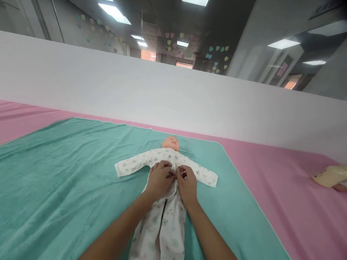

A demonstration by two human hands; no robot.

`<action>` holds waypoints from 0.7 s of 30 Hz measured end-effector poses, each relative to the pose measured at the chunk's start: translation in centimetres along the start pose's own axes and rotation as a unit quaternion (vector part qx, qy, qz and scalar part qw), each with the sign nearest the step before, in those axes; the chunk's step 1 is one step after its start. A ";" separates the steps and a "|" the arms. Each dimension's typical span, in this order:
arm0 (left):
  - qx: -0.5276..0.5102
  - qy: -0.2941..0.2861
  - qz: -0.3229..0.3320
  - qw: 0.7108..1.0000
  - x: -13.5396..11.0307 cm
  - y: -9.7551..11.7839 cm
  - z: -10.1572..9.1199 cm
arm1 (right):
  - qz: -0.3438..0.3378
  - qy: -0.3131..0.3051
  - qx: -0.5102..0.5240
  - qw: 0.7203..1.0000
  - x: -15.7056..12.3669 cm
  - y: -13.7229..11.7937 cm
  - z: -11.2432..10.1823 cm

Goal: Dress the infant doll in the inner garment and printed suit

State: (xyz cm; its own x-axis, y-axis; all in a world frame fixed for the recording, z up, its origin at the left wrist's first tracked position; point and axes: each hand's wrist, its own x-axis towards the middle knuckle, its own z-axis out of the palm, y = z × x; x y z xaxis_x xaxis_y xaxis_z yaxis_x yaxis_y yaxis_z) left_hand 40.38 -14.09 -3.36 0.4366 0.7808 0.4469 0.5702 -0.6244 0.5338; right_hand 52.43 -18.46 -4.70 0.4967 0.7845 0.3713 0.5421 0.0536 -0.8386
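Observation:
A baby doll [171, 142] lies on its back on a teal towel [61, 181], dressed in a white printed romper [162, 222] with sleeves spread wide. My left hand [160, 178] and my right hand [186, 182] meet over the doll's chest. Both pinch the front edges of the romper together, fingers curled. The lower front of the romper stands open between the legs.
The towel lies on a pink sheet [285, 201] that covers the bed. A white partition [129, 85] runs along the far side. At the right edge another doll's limb [332, 175] lies on the pink sheet.

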 end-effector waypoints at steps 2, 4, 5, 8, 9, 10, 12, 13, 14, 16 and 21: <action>-0.003 0.006 -0.004 1.000 0.0 0.0 0.0 | -0.032 -0.005 0.008 0.999 0.1 0.0 -0.1; 0.000 0.017 0.005 1.000 -0.2 0.1 0.1 | -0.034 -0.012 0.028 0.999 0.0 -0.1 -0.4; 0.004 0.022 0.010 1.000 -0.3 0.1 0.0 | -0.023 -0.012 0.038 0.999 -0.1 -0.3 -0.5; 0.017 0.032 0.018 0.999 -0.4 0.2 0.0 | 0.008 -0.009 0.053 0.999 -0.3 -0.8 -1.1; 0.020 0.033 0.019 0.999 -0.4 0.2 0.0 | 0.009 -0.008 0.058 0.998 -0.3 -0.9 -1.3; 0.021 0.032 0.021 0.999 -0.4 0.2 0.0 | 0.009 -0.009 0.067 0.998 -0.3 -0.9 -1.5; 0.023 0.030 0.026 0.999 -0.4 0.1 0.0 | 0.014 -0.025 0.097 0.995 -0.1 -0.9 -1.9; 0.024 0.030 0.029 0.999 -0.4 0.1 0.0 | 0.018 -0.036 0.116 0.992 0.0 -0.8 -2.1; 0.028 0.032 0.032 0.999 -0.4 0.2 0.0 | 0.023 -0.049 0.134 0.990 0.0 -0.7 -2.4; 0.041 0.038 0.035 0.998 -0.5 0.4 0.0 | 0.036 -0.071 0.164 0.983 0.1 -0.6 -2.7; 0.080 0.048 0.050 0.994 -0.7 1.1 -0.1 | 0.044 -0.096 0.172 0.979 -0.2 -0.6 -2.6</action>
State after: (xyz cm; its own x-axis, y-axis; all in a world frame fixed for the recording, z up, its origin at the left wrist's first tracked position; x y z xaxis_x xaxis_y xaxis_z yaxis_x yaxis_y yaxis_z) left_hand 40.64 -15.38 -3.02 0.4327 0.7047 0.5622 0.6347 -0.6810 0.3652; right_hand 53.74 -20.24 -3.28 0.3773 0.8951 0.2375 0.2252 0.1600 -0.9611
